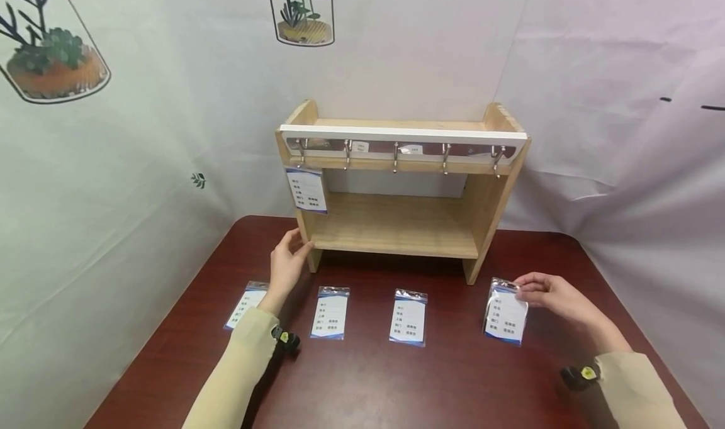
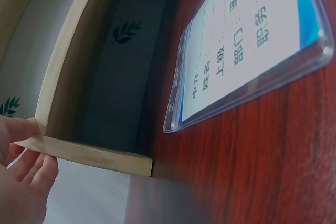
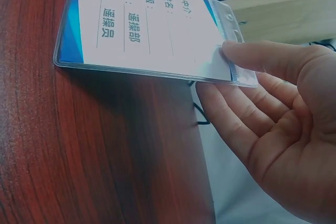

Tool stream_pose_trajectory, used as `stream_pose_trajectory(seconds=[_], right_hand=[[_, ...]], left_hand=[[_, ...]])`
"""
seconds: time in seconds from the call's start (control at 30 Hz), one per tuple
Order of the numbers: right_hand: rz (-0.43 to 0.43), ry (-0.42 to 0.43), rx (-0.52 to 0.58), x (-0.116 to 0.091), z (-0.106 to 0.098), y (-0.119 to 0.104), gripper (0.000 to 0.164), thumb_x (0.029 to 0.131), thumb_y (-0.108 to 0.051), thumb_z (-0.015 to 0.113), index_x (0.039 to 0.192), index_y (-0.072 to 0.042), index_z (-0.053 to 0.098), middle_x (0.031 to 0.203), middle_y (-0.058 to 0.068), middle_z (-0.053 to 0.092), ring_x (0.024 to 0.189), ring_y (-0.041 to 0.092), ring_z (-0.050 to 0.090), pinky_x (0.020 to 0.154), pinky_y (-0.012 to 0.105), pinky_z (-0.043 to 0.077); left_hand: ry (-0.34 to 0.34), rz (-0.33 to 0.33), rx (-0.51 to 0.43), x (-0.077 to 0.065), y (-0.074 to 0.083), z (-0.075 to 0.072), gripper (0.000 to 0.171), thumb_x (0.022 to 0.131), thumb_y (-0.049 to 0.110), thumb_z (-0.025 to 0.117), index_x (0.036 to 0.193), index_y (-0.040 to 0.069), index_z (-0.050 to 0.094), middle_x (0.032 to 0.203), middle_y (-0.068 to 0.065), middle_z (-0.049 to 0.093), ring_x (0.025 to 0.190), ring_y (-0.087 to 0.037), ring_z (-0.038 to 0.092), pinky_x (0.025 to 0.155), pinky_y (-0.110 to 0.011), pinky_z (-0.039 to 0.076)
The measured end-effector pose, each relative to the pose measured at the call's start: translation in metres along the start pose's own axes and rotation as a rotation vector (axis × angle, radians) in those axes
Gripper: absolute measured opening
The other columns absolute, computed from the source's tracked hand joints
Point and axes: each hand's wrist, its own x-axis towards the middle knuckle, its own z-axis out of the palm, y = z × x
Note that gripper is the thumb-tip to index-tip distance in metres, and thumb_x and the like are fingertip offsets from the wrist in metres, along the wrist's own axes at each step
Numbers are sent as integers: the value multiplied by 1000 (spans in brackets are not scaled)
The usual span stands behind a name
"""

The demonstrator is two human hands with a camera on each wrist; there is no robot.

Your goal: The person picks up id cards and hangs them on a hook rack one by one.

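Note:
My right hand [image 1: 557, 297] pinches a plastic-sleeved name badge [image 1: 506, 311] at its top corner, thumb on the printed face and fingers behind. In the right wrist view the slotted end of this badge [image 3: 152, 30] is tipped up off the tabletop. With thumb inside and fingers outside, my left hand [image 1: 287, 265] grips the left side panel of a small wooden shelf [image 1: 396, 224]. A row of metal double hooks [image 1: 396, 157] runs along the shelf's front rail. One badge [image 1: 308, 190] hangs from the leftmost hook.
Three more badges lie on the dark red table [image 1: 362, 385]: a left one [image 1: 248, 303] partly behind my left wrist, a second [image 1: 330, 313] and a third [image 1: 408, 317] before the shelf. White cloth [image 1: 141, 165] printed with plants surrounds the table.

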Motion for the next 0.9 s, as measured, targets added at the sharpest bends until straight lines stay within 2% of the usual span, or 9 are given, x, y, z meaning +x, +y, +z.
stream_pose_trajectory(seconds=[0.2,0.43,0.73,0.9], right_hand=[[-6,-6,3,1,-1,0,37,95,-3,67,121,19,53,102,19,70,86,9,67,73,32,61],[4,32,-3,1,-3,-6,36,95,-7,67,121,16,54,101,14,72,87,8,68,74,32,61],[-66,73,-38,-1,-7,-29,37,96,-7,68,121,16,56,97,2,74,86,5,68,74,34,62],[-99,110,-68,2,-9,-45,36,97,-12,69,119,13,58,93,0,74,82,8,68,73,24,59]], left_hand=[[3,-2,6,0,2,0,44,91,10,76,132,-1,61,126,-23,66,114,-35,65,91,-46,58],[-8,4,-12,3,4,1,45,92,11,75,132,-2,60,127,-24,65,115,-36,65,91,-45,58],[-7,10,10,2,1,1,45,91,11,76,132,-2,60,127,-24,65,115,-37,64,91,-46,58],[0,8,29,1,1,1,45,92,12,76,132,-1,61,126,-23,66,115,-38,65,90,-47,58]])
